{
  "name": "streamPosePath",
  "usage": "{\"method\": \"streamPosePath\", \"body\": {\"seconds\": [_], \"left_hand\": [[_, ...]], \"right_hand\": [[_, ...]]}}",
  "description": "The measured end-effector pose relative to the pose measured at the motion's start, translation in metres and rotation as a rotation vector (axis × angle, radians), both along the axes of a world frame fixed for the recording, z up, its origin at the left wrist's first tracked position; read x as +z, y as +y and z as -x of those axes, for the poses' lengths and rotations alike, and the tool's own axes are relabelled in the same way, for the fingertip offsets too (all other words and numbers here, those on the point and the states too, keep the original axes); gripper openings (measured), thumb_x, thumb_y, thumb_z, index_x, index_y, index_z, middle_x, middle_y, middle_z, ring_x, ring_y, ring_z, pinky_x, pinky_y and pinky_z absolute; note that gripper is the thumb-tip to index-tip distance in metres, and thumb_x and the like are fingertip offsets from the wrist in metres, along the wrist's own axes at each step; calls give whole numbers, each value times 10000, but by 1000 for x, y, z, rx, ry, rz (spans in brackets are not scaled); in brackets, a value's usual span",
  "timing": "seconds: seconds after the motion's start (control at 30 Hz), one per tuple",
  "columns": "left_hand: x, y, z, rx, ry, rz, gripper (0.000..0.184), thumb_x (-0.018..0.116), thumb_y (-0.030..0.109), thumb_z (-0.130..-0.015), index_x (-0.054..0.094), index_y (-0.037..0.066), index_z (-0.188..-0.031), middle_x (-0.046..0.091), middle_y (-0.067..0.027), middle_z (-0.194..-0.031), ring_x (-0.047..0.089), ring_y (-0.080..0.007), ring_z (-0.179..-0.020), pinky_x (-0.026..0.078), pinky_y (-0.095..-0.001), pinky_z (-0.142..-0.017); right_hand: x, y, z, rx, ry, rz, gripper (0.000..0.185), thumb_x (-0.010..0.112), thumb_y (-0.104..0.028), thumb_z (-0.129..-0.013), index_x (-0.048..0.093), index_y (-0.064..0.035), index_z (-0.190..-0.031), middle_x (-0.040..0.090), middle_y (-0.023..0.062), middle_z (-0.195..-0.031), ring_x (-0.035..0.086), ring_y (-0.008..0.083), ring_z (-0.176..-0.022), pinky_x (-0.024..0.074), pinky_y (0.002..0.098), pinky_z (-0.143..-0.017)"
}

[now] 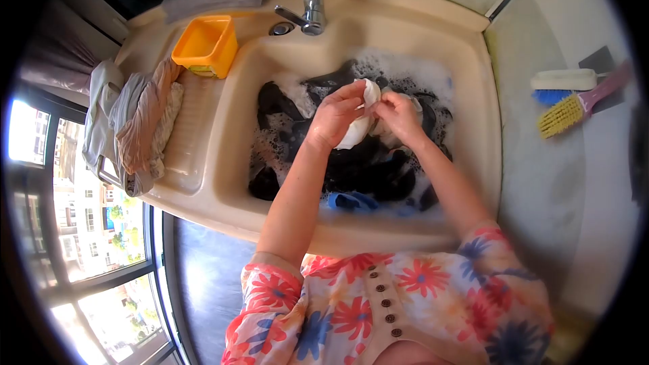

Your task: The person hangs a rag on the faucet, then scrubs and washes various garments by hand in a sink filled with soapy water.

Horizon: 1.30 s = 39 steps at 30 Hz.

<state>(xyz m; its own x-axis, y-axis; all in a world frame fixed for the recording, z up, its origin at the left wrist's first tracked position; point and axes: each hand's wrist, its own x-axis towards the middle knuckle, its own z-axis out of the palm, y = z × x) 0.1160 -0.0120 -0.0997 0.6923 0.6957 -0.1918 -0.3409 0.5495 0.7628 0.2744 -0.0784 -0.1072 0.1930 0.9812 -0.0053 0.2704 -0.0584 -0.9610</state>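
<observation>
Both my hands meet above the sink basin (233, 122), closed on one white wet cloth (354, 134). My left hand (336, 116) grips its upper part, with a fold of it rising above the fingers. Close beside it, my right hand (400, 116) pinches the cloth's other side. What kind of garment it is, I cannot make out. Below the hands, dark clothes (365, 172) lie soaking in sudsy water (433, 71). A blue cloth (351, 201) pokes out at the basin's near side.
A yellow plastic tub (206, 44) and a heap of damp clothes (138, 122) sit on the drainboard (186, 142) at left. The tap (312, 10) stands behind the basin. Two brushes, one yellow-bristled (564, 115) and one blue-bristled (561, 84), hang on the right wall.
</observation>
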Motion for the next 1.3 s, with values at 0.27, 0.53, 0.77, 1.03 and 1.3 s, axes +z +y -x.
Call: {"method": "streamPosePath", "body": {"seconds": [0.27, 0.53, 0.77, 1.03, 1.3], "left_hand": [[-16, -1, 6, -197, 796, -626, 327, 670, 207, -687, 644, 52, -973, 636, -64, -795, 582, -145, -722, 455, -267, -680], [-15, -11, -3, -99, 708, -678, 239, 687, 187, -687, 651, 33, -866, 606, -19, -705, 546, -117, -637, 443, -264, -592], [-9, -13, -4, -254, 461, -294, 165, 574, 144, -818, 629, 7, -890, 582, -24, -687, 527, -90, -569, 442, -232, -511], [-17, -9, -5, -146, 345, -72, 145, 567, 115, -810, 591, -12, -874, 575, -47, -680, 531, -105, -524, 445, -239, -484], [-20, -9, -9, -165, 446, -246, 123, 576, 94, -790, 586, -7, -859, 566, -38, -665, 532, -102, -522, 427, -233, -472]], "right_hand": [[32, 0, -28, -8, 1036, 11, 237, 468, -195, -866, 516, -11, -1008, 585, 141, -979, 580, 252, -887, 475, 388, -768], [17, 2, -34, -81, 1253, 8, 287, 462, -245, -887, 496, -34, -1079, 585, 95, -997, 562, 210, -936, 457, 375, -816], [10, 0, -37, -141, 1145, 11, 302, 471, -310, -882, 503, -86, -1082, 586, 65, -997, 558, 172, -922, 480, 334, -732], [-16, -28, -13, 51, 806, 422, 200, 551, -284, -847, 553, -96, -916, 587, 21, -816, 569, 128, -704, 472, 277, -607], [1, -27, -26, 58, 762, 277, 150, 538, -212, -861, 552, -70, -909, 595, 40, -844, 588, 155, -755, 470, 289, -664]]}}
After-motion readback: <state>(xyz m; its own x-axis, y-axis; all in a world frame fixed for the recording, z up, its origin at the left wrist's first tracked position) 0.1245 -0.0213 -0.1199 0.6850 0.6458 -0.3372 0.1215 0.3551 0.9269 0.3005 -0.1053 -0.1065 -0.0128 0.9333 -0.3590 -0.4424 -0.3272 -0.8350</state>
